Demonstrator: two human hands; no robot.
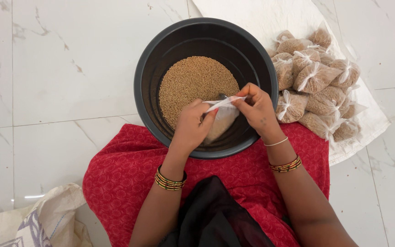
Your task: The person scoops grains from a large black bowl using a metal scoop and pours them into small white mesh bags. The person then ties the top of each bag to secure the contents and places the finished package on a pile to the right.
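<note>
1. A black tub [161, 55] of brown grain [193, 82] rests on the floor against the person's red lap.
2. Tied packets [314, 75] lie on a white sack at its right.
3. Over the tub's near rim, the left hand [190, 128] and right hand [257, 107] pinch a small clear bag [222, 121] at its mouth; filling looks finished, so knotting seems due.

**Grain packets and sacks on the marble floor**

A small clear plastic pouch [222, 120], part-filled with pale brown grain, hung over the near inner wall of the round black tub [161, 59], its open top stretched between the left hand [192, 126] and the right hand [257, 110]. To the right lay a heap of filled clear pouches with knotted tops [314, 82] on a white woven sack [261, 18]. A crumpled off-white sack with blue-grey print [46, 224] sat at lower left.
</note>
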